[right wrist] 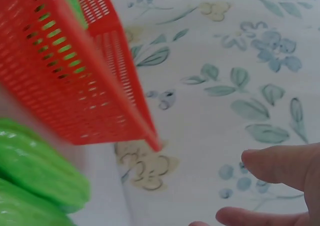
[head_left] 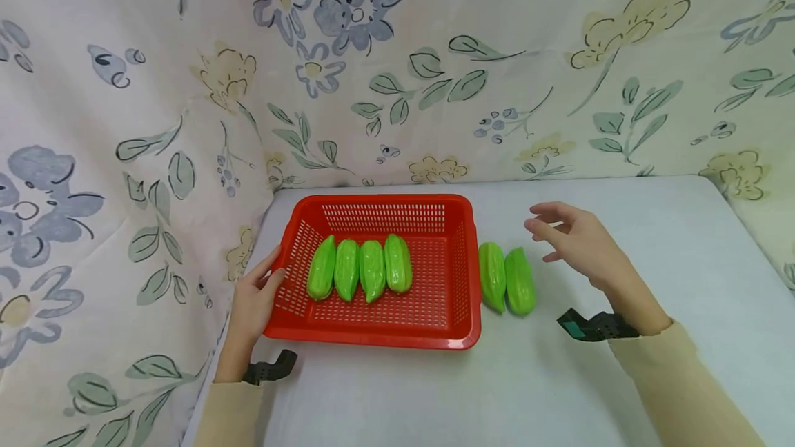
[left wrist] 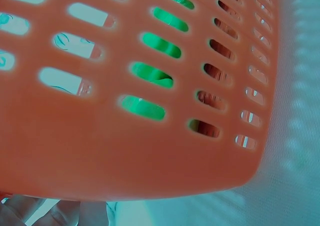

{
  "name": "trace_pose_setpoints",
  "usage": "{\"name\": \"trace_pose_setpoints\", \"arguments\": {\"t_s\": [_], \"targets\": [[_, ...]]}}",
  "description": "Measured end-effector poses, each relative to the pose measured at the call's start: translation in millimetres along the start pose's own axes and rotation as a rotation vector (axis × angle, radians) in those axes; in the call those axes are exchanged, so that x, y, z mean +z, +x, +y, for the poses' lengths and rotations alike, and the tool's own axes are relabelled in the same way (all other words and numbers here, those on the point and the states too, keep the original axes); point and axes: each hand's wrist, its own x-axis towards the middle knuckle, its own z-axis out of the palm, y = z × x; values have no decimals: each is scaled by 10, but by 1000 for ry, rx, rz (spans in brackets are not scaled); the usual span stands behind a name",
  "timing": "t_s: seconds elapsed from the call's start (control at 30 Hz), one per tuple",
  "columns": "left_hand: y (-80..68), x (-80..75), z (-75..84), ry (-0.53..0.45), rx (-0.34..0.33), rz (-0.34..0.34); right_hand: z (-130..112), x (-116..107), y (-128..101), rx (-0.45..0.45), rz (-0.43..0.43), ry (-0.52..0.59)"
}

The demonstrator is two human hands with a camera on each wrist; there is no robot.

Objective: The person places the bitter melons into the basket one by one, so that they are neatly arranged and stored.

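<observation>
My left hand (head_left: 253, 302) grips the left rim of a red plastic basket (head_left: 373, 338) with slotted walls; its fingers show under the rim in the left wrist view. Inside, towards the left, several glossy green ridged vegetables (head_left: 373, 270), tapered like bitter gourds, lie side by side. Two more of these green vegetables (head_left: 520, 283) lie on the table just right of the basket. My right hand (head_left: 577, 240) is held to the right of that pair, fingers loosely bent, thumb and fingertips apart, nothing between them. In the right wrist view the pair (right wrist: 40, 166) shows at lower left.
The pale table (head_left: 397, 392) carries the basket at its left part, near the back edge. A flowered cloth (head_left: 435, 67) hangs behind the table and along its left side. Each wrist wears a dark strap (head_left: 605, 327) with a small device.
</observation>
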Motion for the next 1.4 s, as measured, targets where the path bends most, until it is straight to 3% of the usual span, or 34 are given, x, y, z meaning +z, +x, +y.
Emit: {"name": "trace_pose_setpoints", "arguments": {"t_s": [0.27,0.43,0.6,0.77,0.9,1.4], "targets": [[5,5,-18,-5,-9,1,305,233,97,39,6,-100],[4,5,-13,-2,-10,7,426,351,118,51,-16,-105],[2,7,-8,4,-11,7,532,443,126,48,-44,-107],[1,9,-9,4,-11,9,641,533,128,13,-53,-202],[-1,8,-11,0,-16,7,664,585,115,-12,-46,-253],[-8,5,-4,-7,-25,6,634,604,75,-15,-32,-231]]}}
